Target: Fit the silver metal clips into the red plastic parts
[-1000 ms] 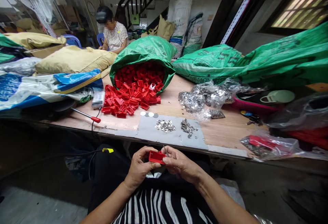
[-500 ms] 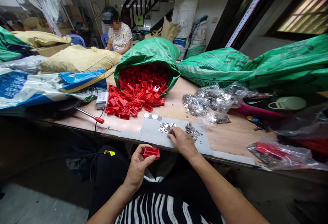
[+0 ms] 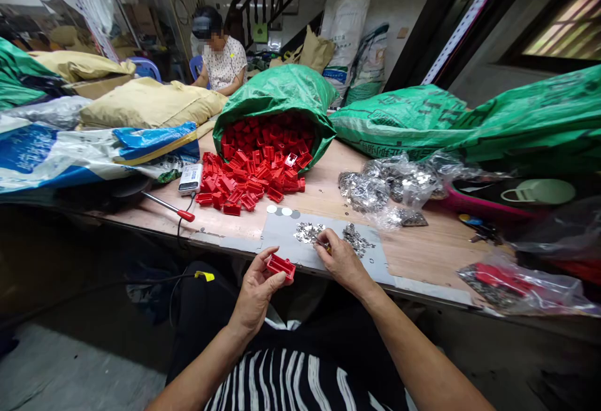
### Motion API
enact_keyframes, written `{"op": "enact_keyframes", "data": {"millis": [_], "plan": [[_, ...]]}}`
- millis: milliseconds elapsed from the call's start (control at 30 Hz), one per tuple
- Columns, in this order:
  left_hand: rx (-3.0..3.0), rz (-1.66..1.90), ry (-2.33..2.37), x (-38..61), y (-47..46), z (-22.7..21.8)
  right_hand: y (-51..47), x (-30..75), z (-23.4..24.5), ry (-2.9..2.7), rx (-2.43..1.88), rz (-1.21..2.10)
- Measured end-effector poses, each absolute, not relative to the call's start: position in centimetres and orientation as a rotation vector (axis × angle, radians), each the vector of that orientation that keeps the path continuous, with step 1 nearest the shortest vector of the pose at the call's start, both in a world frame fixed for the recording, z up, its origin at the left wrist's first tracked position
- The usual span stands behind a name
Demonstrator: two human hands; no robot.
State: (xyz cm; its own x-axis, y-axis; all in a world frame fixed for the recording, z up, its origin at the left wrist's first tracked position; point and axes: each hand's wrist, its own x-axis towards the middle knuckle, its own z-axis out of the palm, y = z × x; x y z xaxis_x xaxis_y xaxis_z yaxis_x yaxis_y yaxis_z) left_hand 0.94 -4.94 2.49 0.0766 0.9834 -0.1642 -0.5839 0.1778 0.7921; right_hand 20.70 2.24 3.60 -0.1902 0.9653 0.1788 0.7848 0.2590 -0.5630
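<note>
A small red plastic case (image 3: 282, 265), open-topped and hollow, is gripped by my left hand (image 3: 256, 292) between thumb and fingers, just off the table's front edge. My right hand (image 3: 345, 264) has its fingertips pinched together over the grey mat (image 3: 275, 235). Something small and yellowish shows at those fingers, too little to name. Just left of the fingertips lies a pile of shiny metal pieces (image 3: 307, 232). A second, darker pile of metal pieces (image 3: 357, 239) sits to the right, partly behind my hand.
Many red cases (image 3: 244, 182) spill from a green sack (image 3: 282, 88). Bags of metal parts (image 3: 380, 185) lie at right. A red-tipped lever (image 3: 185, 215) juts out at left, near a small white device (image 3: 190, 179). Across the table sits another person (image 3: 223, 63).
The red case in my left hand has tilted, its right end now lower. My right fingertips have drawn slightly back from the shiny pile, and a yellowish bit now shows at them.
</note>
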Motion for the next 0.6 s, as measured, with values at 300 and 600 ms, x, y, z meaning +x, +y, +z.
{"op": "enact_keyframes", "data": {"millis": [300, 600], "plan": [[0.635, 1.305, 0.807, 1.6, -4.4, 3.1, -0.5, 19.9, 5.9, -1.964, -1.276, 0.842], [0.622, 1.281, 0.764, 2.0, -4.4, 3.4, -2.0, 18.8, 6.5, -2.093, -1.059, 0.767]]}}
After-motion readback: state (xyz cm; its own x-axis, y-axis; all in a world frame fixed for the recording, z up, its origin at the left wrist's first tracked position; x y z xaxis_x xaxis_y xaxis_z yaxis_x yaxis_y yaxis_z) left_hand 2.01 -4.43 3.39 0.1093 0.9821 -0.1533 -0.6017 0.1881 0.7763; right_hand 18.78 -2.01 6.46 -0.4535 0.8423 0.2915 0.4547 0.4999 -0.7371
